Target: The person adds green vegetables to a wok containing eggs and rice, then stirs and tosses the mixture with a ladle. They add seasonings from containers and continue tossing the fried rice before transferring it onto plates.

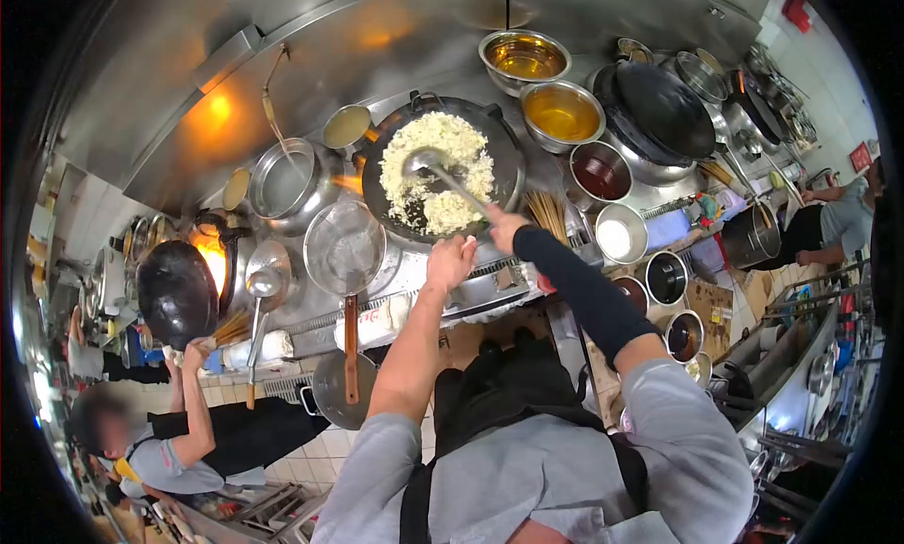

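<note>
1. Steel makes up the shiny surface, and a round black wok sits in a hole in it, over the fire.
2. Rice fills the middle of the wok. It is pale yellow, loose and lumpy.
3. The right hand, on an arm in a black sleeve, is at 5 o'clock from the wok. Its fingers are wrapped tight around the long handle of a ladle. The long handle seems to hold the hand back from the heat. The ladle's round cup rests in the rice.
4. The left hand is at 6 o'clock, at the wok's near rim. Its fingers are curled shut. They look to be gripping the rim to hold the wok steady, but the grip itself is hidden.
5. Round steel bowls stand close by from 1 to 4 o'clock: two of yellow oil, one of dark sauce and one of white powder. The ladle could reach them all.
6. At 8 o'clock lies a wire strainer with a wooden handle.
7. Farther off at 8 o'clock, another person's hand holds a bamboo brush beside a second black wok, next to an orange flame.
</note>
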Available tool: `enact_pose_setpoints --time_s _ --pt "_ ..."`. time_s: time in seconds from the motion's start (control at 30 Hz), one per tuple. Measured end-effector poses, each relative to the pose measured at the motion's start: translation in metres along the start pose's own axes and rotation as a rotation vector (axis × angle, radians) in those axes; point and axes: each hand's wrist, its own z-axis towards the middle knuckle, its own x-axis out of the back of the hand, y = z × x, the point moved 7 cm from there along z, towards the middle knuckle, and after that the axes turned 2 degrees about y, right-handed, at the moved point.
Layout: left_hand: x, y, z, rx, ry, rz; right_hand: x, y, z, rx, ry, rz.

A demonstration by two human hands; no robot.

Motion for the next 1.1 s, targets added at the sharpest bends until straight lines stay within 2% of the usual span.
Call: enact_pose_setpoints --time_s 0.03,0.1,0.13,0.2,0.23,0.3,0.37,0.4,0.43,0.5,0.53,0.57,0.6,0.63,0.7,0.73,0.8,0.83,0.9,0.97,1.1 --pt "0.004 0.003 0.005 0.006 0.013 0.017 -0.012 -0.006 -0.002 0.011 0.014 0.052" --pt "0.004 0.004 -0.003 0.034 0.022 0.045 -0.032 -0.003 -0.027 0.178 0.072 0.155" --pt "0.003 0.007 -0.008 0.005 0.094 0.05 -0.023 0.005 -0.051 0.407 0.196 0.284" --pt "0.022 0.028 -0.032 -0.001 0.125 0.021 0.08 -0.046 -0.156 -0.035 -0.287 0.542" --pt "0.044 0.048 -0.043 -0.009 0.138 0.01 0.099 -0.046 -0.186 0.011 -0.33 0.615" --pt "0.11 0.095 -0.067 -0.07 0.245 -0.072 0.129 -0.043 -0.235 -0.232 -0.588 0.886" --pt "0.149 0.112 -0.08 -0.113 0.311 -0.096 0.156 -0.027 -0.255 -0.354 -0.691 1.106" --pt "0.153 0.109 -0.071 -0.064 0.218 -0.068 0.153 -0.015 -0.249 -0.392 -0.722 1.112" --pt "0.134 0.096 -0.064 0.043 0.105 -0.17 0.148 -0.004 -0.237 -0.423 -0.742 1.115" --pt "0.06 0.054 -0.054 0.248 -0.115 -0.368 0.106 0.025 -0.185 -0.275 -0.554 0.879" --pt "0.001 0.025 -0.054 -0.047 0.019 0.103 0.09 0.034 -0.157 -0.255 -0.432 0.733" --pt "-0.024 0.021 -0.062 -0.017 0.048 0.134 0.076 0.035 -0.134 -0.188 -0.337 0.733" --pt "-0.033 0.022 -0.072 -0.017 0.013 0.134 0.074 0.03 -0.122 -0.193 -0.146 0.613" --pt "-0.04 0.024 -0.083 -0.015 -0.021 0.131 0.056 0.036 -0.106 0.145 0.155 0.458" --pt "-0.04 0.024 -0.108 -0.064 -0.048 0.101 0.066 0.011 -0.137 -0.028 0.182 0.29" --pt "-0.035 0.024 -0.11 -0.089 -0.06 0.085 0.072 0.001 -0.154 0.023 0.199 0.403" --pt "0.023 0.057 -0.092 -0.105 0.016 0.029 0.081 -0.003 -0.176 0.105 0.164 0.596" --pt "0.042 0.066 -0.086 -0.103 0.043 -0.003 0.097 -0.016 -0.196 -0.08 -0.031 0.768" --pt "0.036 0.052 -0.059 -0.145 0.059 0.01 0.138 -0.046 -0.222 -0.154 -0.072 0.826" --pt "0.022 0.027 -0.038 -0.147 0.079 0.008 0.152 -0.058 -0.226 -0.183 -0.113 0.924" --pt "0.015 0.011 -0.01 -0.134 0.086 0.036 0.123 -0.068 -0.211 -0.228 -0.264 1.378"
